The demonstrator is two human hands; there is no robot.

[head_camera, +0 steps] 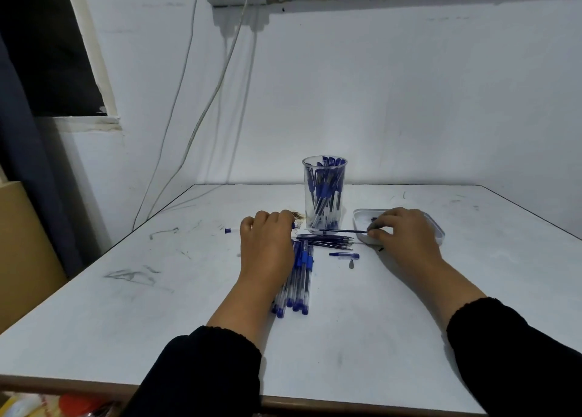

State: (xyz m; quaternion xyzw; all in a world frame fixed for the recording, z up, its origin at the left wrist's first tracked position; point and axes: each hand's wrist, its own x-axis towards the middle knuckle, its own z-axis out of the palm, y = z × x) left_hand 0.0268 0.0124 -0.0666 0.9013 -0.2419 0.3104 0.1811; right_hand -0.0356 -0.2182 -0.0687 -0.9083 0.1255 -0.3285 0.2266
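Looks like pen assembly, refill stage.

Right hand [406, 230]: thumb and fingertips pinch the right end of one refill [343, 230]. The other fingers are curled over the pinch. The refill lies roughly level, and its free tip points left across the base of the clear cup [324, 196]. My guess is that the end grip leaves the whole shaft free for a barrel to slide on.

Left hand [267, 240]: palm down, just left of the cup, fingers curled under at the tips. A small blue bit shows at the fingertips, but I can't tell whether it's gripped or just lying there.

Layout, all relative to the cup:
- The cup stands upright and is packed with capped pens, probably finished ones kept clear of the work area.
- A loose refill bundle [324, 241] lies directly in front of it, within reach of either hand.
- A row of pens [300, 278] lies further in front, side by side, partly under the left wrist.
- A white tray [439, 230] is just to the right, half hidden by the right hand. It holds a few small dark parts.
- A loose blue cap [345, 255] is front-right, and a stray blue piece [227, 230] sits well to the left.
- A small brownish heap [297, 216] is beside the cup on the left, too blurred to identify.

The table [157, 306] is scuffed with ink marks.
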